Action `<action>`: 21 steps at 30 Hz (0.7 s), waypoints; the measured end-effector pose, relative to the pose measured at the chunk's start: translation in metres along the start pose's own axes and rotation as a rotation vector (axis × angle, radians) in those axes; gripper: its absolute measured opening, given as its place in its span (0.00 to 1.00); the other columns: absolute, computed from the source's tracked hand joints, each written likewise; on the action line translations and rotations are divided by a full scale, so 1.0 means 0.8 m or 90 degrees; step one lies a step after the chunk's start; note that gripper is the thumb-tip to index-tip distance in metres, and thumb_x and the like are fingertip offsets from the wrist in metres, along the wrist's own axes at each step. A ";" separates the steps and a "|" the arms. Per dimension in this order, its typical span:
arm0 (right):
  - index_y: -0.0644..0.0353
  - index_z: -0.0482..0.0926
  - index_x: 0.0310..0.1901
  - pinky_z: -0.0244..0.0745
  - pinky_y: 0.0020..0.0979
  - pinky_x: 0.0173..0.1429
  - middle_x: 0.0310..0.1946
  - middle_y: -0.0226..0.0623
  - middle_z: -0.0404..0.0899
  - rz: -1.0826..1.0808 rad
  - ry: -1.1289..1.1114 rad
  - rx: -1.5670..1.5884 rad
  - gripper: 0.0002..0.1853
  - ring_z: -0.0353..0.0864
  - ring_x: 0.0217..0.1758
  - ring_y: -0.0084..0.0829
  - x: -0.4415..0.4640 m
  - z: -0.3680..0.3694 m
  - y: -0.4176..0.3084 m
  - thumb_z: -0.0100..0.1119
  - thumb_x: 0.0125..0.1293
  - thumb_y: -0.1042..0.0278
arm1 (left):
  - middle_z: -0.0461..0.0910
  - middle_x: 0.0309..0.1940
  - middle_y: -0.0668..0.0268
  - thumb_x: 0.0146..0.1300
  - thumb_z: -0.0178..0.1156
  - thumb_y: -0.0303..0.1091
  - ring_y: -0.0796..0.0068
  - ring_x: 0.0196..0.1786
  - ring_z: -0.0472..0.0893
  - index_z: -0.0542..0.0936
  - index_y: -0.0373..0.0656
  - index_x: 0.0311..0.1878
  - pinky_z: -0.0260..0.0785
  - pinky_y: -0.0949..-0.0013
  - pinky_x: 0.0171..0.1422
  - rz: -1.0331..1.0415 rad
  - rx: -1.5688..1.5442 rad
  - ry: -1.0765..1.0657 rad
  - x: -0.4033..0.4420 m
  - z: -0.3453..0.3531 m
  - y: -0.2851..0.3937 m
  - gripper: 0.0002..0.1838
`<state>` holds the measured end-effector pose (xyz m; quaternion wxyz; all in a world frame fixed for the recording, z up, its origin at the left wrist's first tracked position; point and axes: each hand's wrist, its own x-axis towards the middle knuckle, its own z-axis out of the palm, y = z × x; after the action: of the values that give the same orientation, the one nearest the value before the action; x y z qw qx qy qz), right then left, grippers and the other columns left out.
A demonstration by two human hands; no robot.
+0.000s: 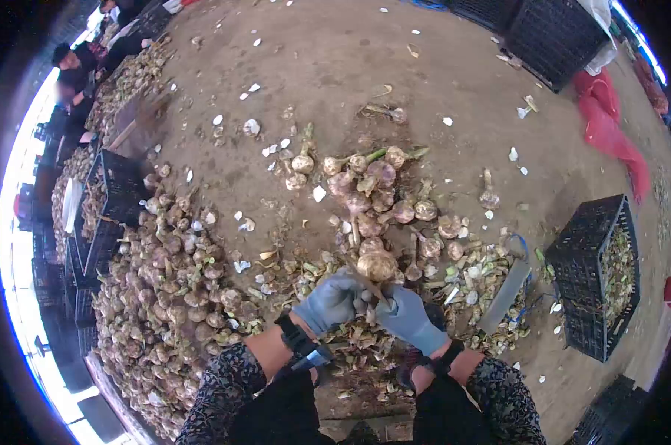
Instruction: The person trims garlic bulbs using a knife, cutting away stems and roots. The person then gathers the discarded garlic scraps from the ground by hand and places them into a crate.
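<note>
Your left grip (pixel 331 301), gloved, curls closed on stem of garlic bulb (pixel 377 265); bulb sits just ahead of knuckles, between both hands. Your right grip (pixel 407 315), also gloved, bunches close beside it, fingers drawn in; cannot tell what it pinches. Loose garlic bulbs (pixel 382 175) lie on dirt floor (pixel 217 81) just beyond. Big garlic heap (pixel 161 297) at your left. Trimmings (pixel 469 280) and flat grey strip (pixel 504 297) near your right grip. Black plastic crate (pixel 584 259) tilts farther right. Co-worker (pixel 74 70) sits far left.
</note>
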<state>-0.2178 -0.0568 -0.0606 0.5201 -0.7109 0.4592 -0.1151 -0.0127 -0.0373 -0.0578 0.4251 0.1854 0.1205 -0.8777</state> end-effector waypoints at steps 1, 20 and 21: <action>0.60 0.76 0.38 0.72 0.39 0.39 0.29 0.43 0.76 -0.005 -0.003 0.000 0.19 0.78 0.34 0.47 -0.004 -0.001 -0.006 0.65 0.44 0.60 | 0.80 0.34 0.53 0.59 0.54 0.25 0.66 0.34 0.81 0.77 0.29 0.44 0.75 0.71 0.35 0.005 0.001 0.000 -0.006 0.006 -0.001 0.12; 0.52 0.76 0.37 0.74 0.43 0.33 0.32 0.38 0.77 -0.137 -0.103 -0.327 0.14 0.80 0.31 0.44 -0.010 -0.019 -0.085 0.61 0.46 0.63 | 0.75 0.51 0.43 0.69 0.50 0.27 0.59 0.50 0.80 0.55 0.39 0.67 0.77 0.60 0.54 0.274 0.250 0.080 -0.068 -0.041 -0.030 0.26; 0.51 0.76 0.39 0.75 0.44 0.34 0.34 0.38 0.77 -0.117 -0.148 -0.331 0.15 0.81 0.32 0.44 -0.009 -0.018 -0.081 0.61 0.46 0.61 | 0.75 0.51 0.45 0.69 0.49 0.31 0.59 0.50 0.80 0.57 0.38 0.66 0.76 0.60 0.55 0.269 0.334 0.110 -0.071 -0.039 -0.032 0.24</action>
<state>-0.1961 -0.0578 0.0025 0.3571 -0.8673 0.3443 0.0418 0.0063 0.0298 -0.0601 0.5239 0.3827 -0.1148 -0.7523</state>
